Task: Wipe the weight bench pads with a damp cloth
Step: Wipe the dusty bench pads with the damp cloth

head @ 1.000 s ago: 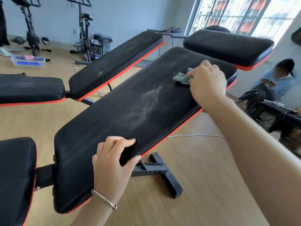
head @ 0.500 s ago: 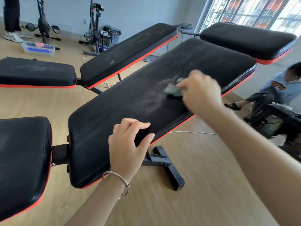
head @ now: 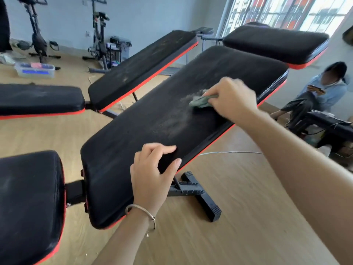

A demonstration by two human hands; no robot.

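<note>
A long black back pad (head: 133, 142) with red trim slopes up and away from me, with a grey dusty smear near its middle. My right hand (head: 232, 99) grips a small green cloth (head: 200, 101) and presses it onto the pad's upper middle, beside the smear. My left hand (head: 152, 176) grips the pad's near right edge, fingers curled over the top and thumb along the side. A black seat pad (head: 28, 205) sits at the lower left, joined to the back pad.
A second bench (head: 141, 69) with its seat pad (head: 38, 98) stands to the left, and a third pad (head: 275, 43) beyond. A person sits at the right (head: 322, 92). Exercise bikes (head: 99, 35) and a plastic box (head: 35, 69) stand by the far wall. A white cable (head: 229, 152) crosses the wooden floor.
My right hand has drawn the cloth down the pad from its far end toward the middle. My left hand has kept its grip on the pad's edge.
</note>
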